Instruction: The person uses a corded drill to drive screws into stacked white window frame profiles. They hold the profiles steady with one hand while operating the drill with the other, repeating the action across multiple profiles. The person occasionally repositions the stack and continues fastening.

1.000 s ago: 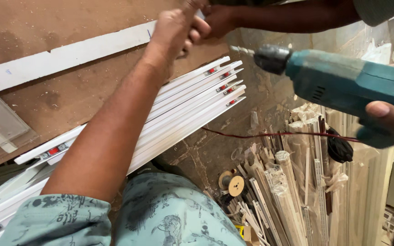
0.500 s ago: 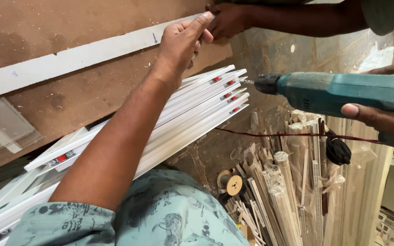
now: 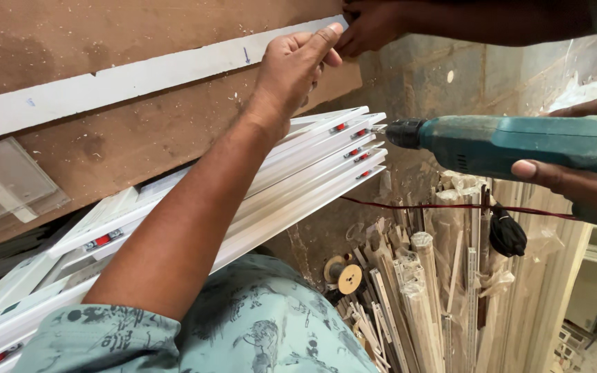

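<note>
My left hand (image 3: 295,69) reaches up and presses its fingers against a long white strip (image 3: 126,83) lying across a brown wooden board (image 3: 105,34). My right hand (image 3: 589,179) grips a teal electric drill (image 3: 513,141) held level, its black chuck pointing left toward the ends of stacked white slats (image 3: 312,173). Another person's hand (image 3: 374,24) holds the same white strip just right of my fingers. A red cord (image 3: 443,206) runs under the drill.
White slats with red clips lean in a bundle under my left arm. Upright wooden mouldings (image 3: 423,290) and a small wooden spool (image 3: 345,276) stand below the drill. A clear plastic sheet (image 3: 8,179) rests at the left. A grey wall (image 3: 464,76) is behind.
The drill has dropped lower and backed to the right, away from the strip. My left hand has moved down along the strip, and the view has tilted downward.
</note>
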A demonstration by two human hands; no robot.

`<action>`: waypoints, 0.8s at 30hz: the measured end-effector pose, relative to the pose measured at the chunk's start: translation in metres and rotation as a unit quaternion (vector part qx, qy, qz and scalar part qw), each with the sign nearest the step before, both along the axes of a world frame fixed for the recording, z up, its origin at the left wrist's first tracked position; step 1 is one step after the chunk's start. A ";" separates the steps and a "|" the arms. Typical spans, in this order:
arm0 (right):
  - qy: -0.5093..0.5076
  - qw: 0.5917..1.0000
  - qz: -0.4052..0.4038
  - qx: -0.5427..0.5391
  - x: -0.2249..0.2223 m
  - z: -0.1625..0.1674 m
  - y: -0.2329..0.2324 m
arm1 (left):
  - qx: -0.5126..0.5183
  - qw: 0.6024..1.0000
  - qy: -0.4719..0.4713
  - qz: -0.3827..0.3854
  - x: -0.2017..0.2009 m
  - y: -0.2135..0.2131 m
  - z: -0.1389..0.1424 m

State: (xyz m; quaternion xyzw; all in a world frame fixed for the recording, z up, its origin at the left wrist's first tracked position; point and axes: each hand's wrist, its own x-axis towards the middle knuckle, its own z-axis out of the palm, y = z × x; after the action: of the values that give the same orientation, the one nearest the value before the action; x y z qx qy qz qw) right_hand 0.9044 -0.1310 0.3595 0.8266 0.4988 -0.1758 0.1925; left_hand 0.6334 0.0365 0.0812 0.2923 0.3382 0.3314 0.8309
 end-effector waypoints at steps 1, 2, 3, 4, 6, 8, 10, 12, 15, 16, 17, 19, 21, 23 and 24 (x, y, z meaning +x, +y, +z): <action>0.003 1.000 0.005 0.003 0.000 -0.001 0.000 | 0.001 1.000 -0.002 0.001 0.000 0.000 0.000; 0.006 1.000 0.009 0.006 0.001 -0.002 0.000 | 0.002 1.000 -0.005 0.001 0.000 -0.001 0.000; 0.009 1.000 0.013 0.010 0.001 -0.002 0.000 | 0.004 1.000 -0.007 0.002 0.000 -0.001 0.000; 0.000 1.000 0.010 0.002 0.002 -0.002 0.000 | 0.004 1.000 -0.003 0.001 0.000 -0.001 0.000; -0.018 1.000 0.004 -0.015 0.004 -0.002 0.000 | 0.005 1.000 0.006 -0.003 0.000 -0.001 0.000; -0.013 1.000 0.004 -0.014 0.005 -0.002 0.000 | 0.011 1.000 0.005 0.001 0.000 -0.001 0.000; -0.008 1.000 0.012 -0.011 0.005 -0.001 0.000 | 0.017 1.000 0.003 0.006 0.000 -0.002 0.000; -0.004 1.000 0.027 -0.002 0.006 0.000 -0.001 | 0.025 1.000 -0.003 0.010 0.000 -0.002 0.000; -0.005 1.000 0.008 -0.010 0.006 0.000 -0.001 | 0.014 1.000 0.000 0.003 0.000 -0.001 0.000; 0.004 1.000 0.009 -0.003 0.006 0.000 -0.002 | 0.018 1.000 -0.001 0.003 0.000 -0.001 0.001; 0.013 1.000 0.010 0.004 0.007 -0.001 -0.002 | 0.022 1.000 -0.002 0.004 -0.001 -0.001 0.001; 0.020 1.000 0.016 0.006 0.007 -0.004 -0.003 | 0.026 1.000 0.003 0.004 -0.002 -0.002 0.003; 0.016 1.000 0.023 -0.002 0.008 -0.005 -0.004 | 0.028 1.000 0.012 0.001 -0.003 -0.003 0.004; 0.015 1.000 0.018 -0.002 0.009 -0.005 -0.004 | 0.028 0.999 0.016 0.000 -0.003 -0.004 0.005; 0.014 1.000 0.016 -0.001 0.009 -0.005 -0.004 | 0.028 0.999 0.019 0.000 -0.003 -0.004 0.005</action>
State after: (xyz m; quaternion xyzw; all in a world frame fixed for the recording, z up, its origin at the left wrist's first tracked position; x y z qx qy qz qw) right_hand 0.9133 -0.1347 0.3540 0.8159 0.5141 -0.1854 0.1891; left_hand 0.6302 0.0327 0.0865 0.3214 0.3443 0.3352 0.8160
